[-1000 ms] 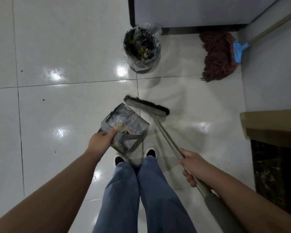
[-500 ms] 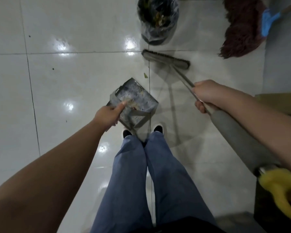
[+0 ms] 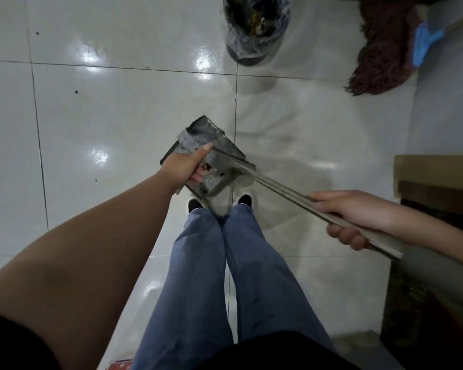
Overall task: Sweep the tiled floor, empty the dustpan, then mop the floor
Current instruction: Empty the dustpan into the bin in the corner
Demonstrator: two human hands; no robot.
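The head camera looks down at a shiny white tiled floor with dark lines between the tiles.

The left hand grips the side of a gray metal dustpan, with the thumb lying on top and the fingers curled underneath. The dustpan is in the air, just above the person's feet. There is a bit of brown dirt in it.

The right hand holds the broom handle, with its fingers wrapped around it. The handle looks blurry. It runs from the right hand over to the dustpan, and its far end sits inside the dustpan. I cannot see the brush part well.

At the top stands a trash bin with a clear plastic bag in it. It has trash inside. To its right, a dark red mop with a blue clip leans by the wall.

The person wears blue pants and dark shoes. A few small dark specks lie on the floor to the left.
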